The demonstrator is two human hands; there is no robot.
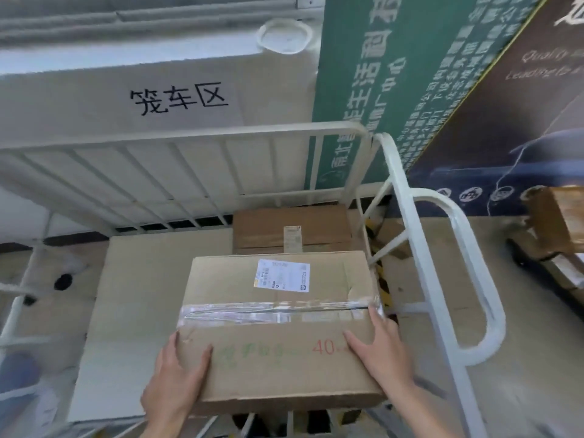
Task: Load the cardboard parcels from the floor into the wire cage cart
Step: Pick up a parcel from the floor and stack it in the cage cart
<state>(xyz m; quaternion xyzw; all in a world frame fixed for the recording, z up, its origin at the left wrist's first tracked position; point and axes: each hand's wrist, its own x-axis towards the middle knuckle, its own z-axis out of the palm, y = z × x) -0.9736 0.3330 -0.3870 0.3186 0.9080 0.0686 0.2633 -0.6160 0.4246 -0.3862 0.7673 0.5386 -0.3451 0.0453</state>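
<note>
A large tan cardboard parcel (268,292) with a white label, clear tape and a red "40" sits between my hands, inside the white wire cage cart (410,216). My left hand (177,384) lies against its near left corner, thumb on top. My right hand (379,352) rests along its right edge with straight fingers and the thumb on top. Behind it, a darker brown parcel (290,226) lies against the cart's back rail. Whether the tan parcel rests on something below is hidden.
A flat pale cardboard sheet (142,311) covers the cart floor to the left of the parcels. The cart's looped side handle (467,279) stands at the right. More cardboard parcels (559,222) sit on a low trolley at far right. A wall and banners close off the back.
</note>
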